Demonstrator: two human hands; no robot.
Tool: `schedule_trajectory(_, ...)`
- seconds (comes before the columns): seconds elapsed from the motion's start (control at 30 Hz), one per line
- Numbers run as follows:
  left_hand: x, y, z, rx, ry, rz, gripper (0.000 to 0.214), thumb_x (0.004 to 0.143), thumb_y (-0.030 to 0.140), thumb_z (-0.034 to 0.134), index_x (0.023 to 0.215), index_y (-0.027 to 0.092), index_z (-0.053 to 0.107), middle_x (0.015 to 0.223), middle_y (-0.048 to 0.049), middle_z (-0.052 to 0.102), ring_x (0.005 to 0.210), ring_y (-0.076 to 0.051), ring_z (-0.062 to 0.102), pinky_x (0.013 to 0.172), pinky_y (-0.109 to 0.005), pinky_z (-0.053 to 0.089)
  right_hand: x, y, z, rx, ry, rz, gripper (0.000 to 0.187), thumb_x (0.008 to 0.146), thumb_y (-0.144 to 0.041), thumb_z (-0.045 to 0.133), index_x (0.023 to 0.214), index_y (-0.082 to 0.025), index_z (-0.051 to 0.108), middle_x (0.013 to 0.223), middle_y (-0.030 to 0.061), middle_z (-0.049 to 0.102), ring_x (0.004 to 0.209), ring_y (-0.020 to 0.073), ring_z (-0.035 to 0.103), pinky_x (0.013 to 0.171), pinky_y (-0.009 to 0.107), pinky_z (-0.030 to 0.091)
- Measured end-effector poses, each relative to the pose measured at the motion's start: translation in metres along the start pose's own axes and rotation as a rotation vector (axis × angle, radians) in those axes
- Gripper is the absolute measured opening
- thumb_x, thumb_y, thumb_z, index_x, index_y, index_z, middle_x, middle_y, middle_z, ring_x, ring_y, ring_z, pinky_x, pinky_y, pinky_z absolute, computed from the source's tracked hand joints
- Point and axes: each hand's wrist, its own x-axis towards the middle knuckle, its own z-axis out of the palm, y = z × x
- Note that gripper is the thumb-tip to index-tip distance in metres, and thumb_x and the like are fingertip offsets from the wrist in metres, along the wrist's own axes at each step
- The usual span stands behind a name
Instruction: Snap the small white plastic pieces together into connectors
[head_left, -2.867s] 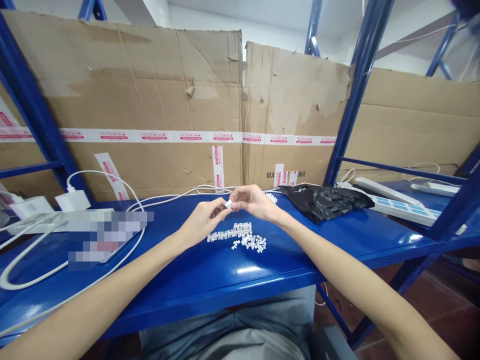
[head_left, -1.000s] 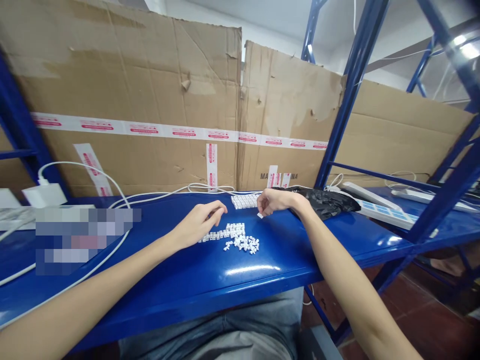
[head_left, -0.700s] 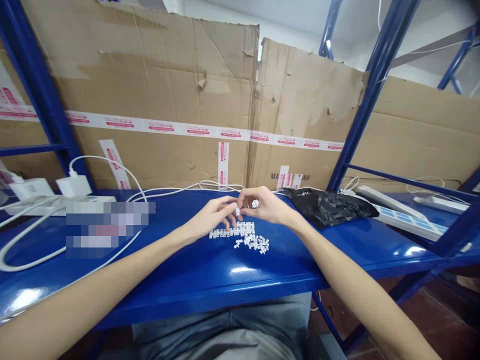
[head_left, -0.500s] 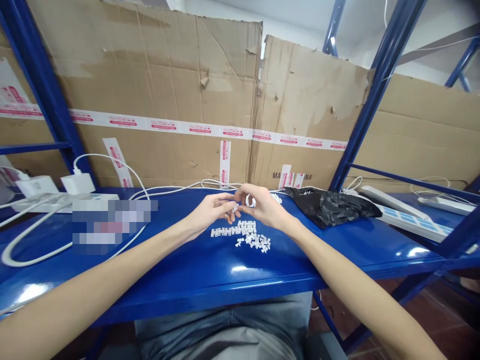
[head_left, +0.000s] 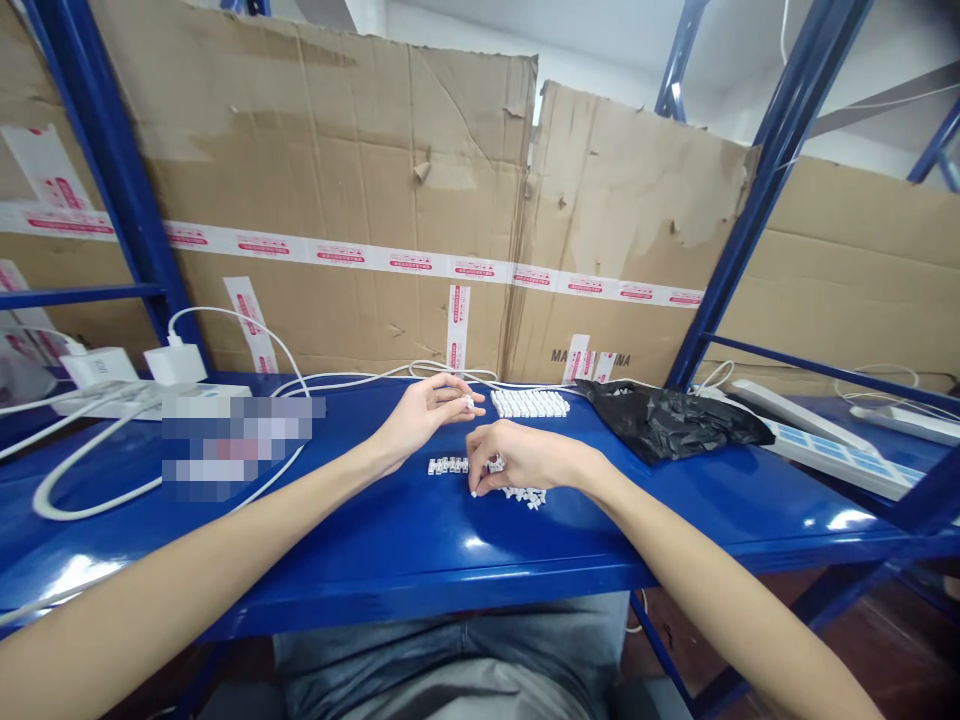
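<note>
My left hand [head_left: 424, 415] is raised over the blue tabletop, its thumb and fingers closed on a small white plastic piece [head_left: 469, 401]. Lower and to the right, my right hand [head_left: 521, 455] reaches down with thumb and forefinger pinched on a tiny white part [head_left: 474, 493] at the table surface. Under and beside that hand lies a loose pile of small white parts [head_left: 531, 498], partly covered by it. A line of small white rectangular pieces [head_left: 444, 466] runs left of the right hand. Behind it, white pieces stand in a neat block of rows [head_left: 531, 403].
A crumpled black plastic bag [head_left: 660, 425] lies to the right, near long white strips [head_left: 832, 450]. On the left are a power strip [head_left: 225, 398] with plugged chargers [head_left: 176, 363] and looping white cables. Cardboard sheets [head_left: 337, 160] and blue frame posts [head_left: 787, 170] close off the back.
My hands have parted. The right hand has moved down toward the loose pile and pinches a tiny part; the left stays raised with its piece. The rows behind are now uncovered.
</note>
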Motion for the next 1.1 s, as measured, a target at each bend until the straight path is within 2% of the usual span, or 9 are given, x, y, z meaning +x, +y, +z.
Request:
schedule_trajectory(0.13,0.001,0.000,-0.001,0.036,-0.010,0.043,0.026,0.082,0.032,0.080,0.095,0.015,0.065,0.112,-0.0138,0.077,0.104,-0.029,0.075,0.103,-0.051,0.054,0.000,-0.001,0.000,-0.001,0.028,-0.027,0.008,0.086,-0.011,0.073,0.088,-0.015,0.079,0.093,0.0058,0.071,0.085,0.0151,0.064,0.084,0.027,0.049)
schedule_trajectory(0.23,0.001,0.001,-0.001,0.069,0.000,0.047,0.027,0.080,0.032,0.082,0.092,0.016,0.064,0.110,-0.0137,0.078,0.109,-0.030,0.073,0.105,-0.052,0.053,0.000,-0.003,0.002,-0.015,0.030,-0.024,0.011,0.085,-0.007,0.069,0.086,-0.014,0.078,0.091,0.0057,0.073,0.082,0.0146,0.064,0.082,0.027,0.049)
schedule_trajectory(0.3,0.000,0.003,0.000,0.073,0.016,0.036,0.031,0.079,0.032,0.082,0.097,0.016,0.063,0.109,-0.0136,0.078,0.108,-0.030,0.074,0.104,-0.052,0.054,0.001,-0.005,0.004,-0.022,0.030,-0.016,0.012,0.085,-0.005,0.067,0.087,-0.013,0.076,0.088,0.0046,0.073,0.077,0.0132,0.063,0.077,0.025,0.048)
schedule_trajectory(0.43,-0.001,0.007,0.002,0.138,0.036,0.036,0.040,0.081,0.030,0.079,0.115,0.017,0.063,0.117,-0.0128,0.077,0.109,-0.029,0.074,0.105,-0.050,0.053,0.001,-0.007,0.003,0.076,0.066,0.016,0.024,0.088,-0.010,0.067,0.110,-0.016,0.075,0.086,0.0023,0.073,0.067,0.0112,0.060,0.065,0.023,0.045)
schedule_trajectory(0.5,-0.002,0.008,0.002,0.210,0.046,0.067,0.036,0.084,0.032,0.076,0.115,0.017,0.067,0.118,-0.0122,0.076,0.111,-0.028,0.073,0.104,-0.048,0.054,0.000,-0.004,-0.002,0.133,0.169,0.007,0.020,0.090,-0.014,0.067,0.108,-0.017,0.076,0.089,0.0036,0.074,0.072,0.0127,0.061,0.066,0.024,0.046)
schedule_trajectory(0.6,-0.003,0.010,0.003,0.274,0.056,0.127,0.029,0.086,0.034,0.073,0.109,0.017,0.072,0.113,-0.0105,0.078,0.107,-0.027,0.074,0.103,-0.047,0.055,-0.001,0.006,-0.011,0.216,0.475,0.036,0.008,0.088,-0.022,0.072,0.090,-0.017,0.078,0.090,0.0052,0.076,0.078,0.0154,0.064,0.071,0.029,0.048)
schedule_trajectory(0.7,-0.005,0.013,0.003,0.296,0.063,0.141,0.027,0.083,0.032,0.076,0.105,0.018,0.075,0.108,-0.0084,0.079,0.101,-0.027,0.075,0.100,-0.046,0.057,0.000,0.019,-0.013,0.420,0.715,0.113,0.016,0.079,-0.031,0.081,0.086,-0.017,0.077,0.085,0.0056,0.076,0.076,0.0167,0.067,0.075,0.033,0.052)
schedule_trajectory(0.87,-0.008,0.017,0.006,0.425,0.066,0.147,0.024,0.084,0.032,0.076,0.104,0.020,0.076,0.103,-0.0062,0.080,0.091,-0.025,0.077,0.093,-0.044,0.061,0.005,0.027,-0.005,0.641,0.822,0.130,0.026,0.069,-0.034,0.088,0.084,-0.017,0.076,0.079,0.0050,0.076,0.075,0.0177,0.070,0.078,0.035,0.056)
schedule_trajectory(1.1,-0.006,0.015,0.007,0.424,0.068,0.149,0.029,0.079,0.031,0.080,0.102,0.018,0.069,0.093,-0.0057,0.079,0.091,-0.026,0.077,0.091,-0.043,0.062,0.009,0.024,-0.002,0.653,0.836,0.150,0.027,0.067,-0.037,0.089,0.078,-0.017,0.075,0.074,0.0046,0.074,0.072,0.0180,0.069,0.076,0.037,0.057)
